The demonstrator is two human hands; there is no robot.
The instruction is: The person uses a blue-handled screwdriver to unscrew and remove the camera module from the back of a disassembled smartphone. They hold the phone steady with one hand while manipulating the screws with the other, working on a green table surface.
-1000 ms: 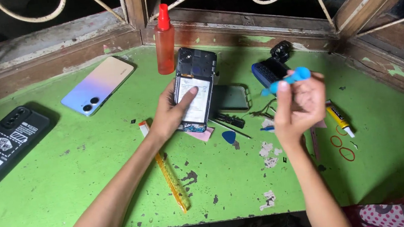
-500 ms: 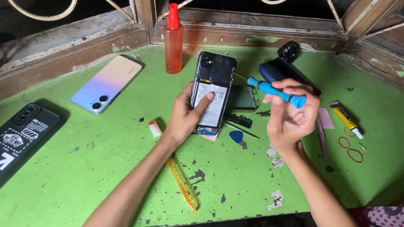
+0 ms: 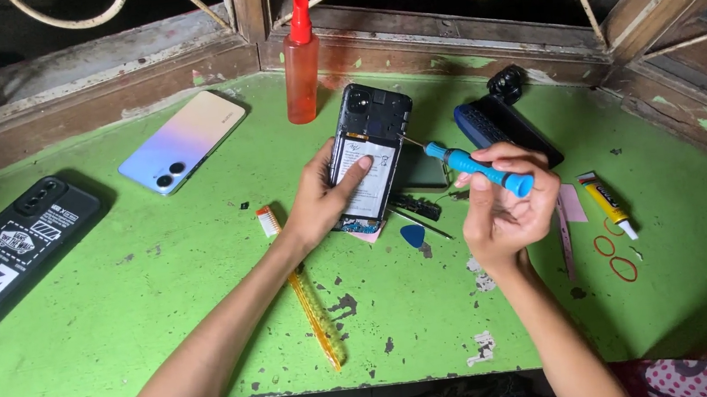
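Two hands [image 3: 323, 197] [image 3: 503, 209], one screwdriver [image 3: 477, 168], one opened phone [image 3: 370, 148]

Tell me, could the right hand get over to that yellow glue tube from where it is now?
Probably yes. The yellow glue tube lies in the open on the green table, just to the outside of the right hand, with nothing between them. But that hand is gripping the blue screwdriver, so its fingers aren't free.

Head view, steeply downward, near green table [image 3: 123, 336]
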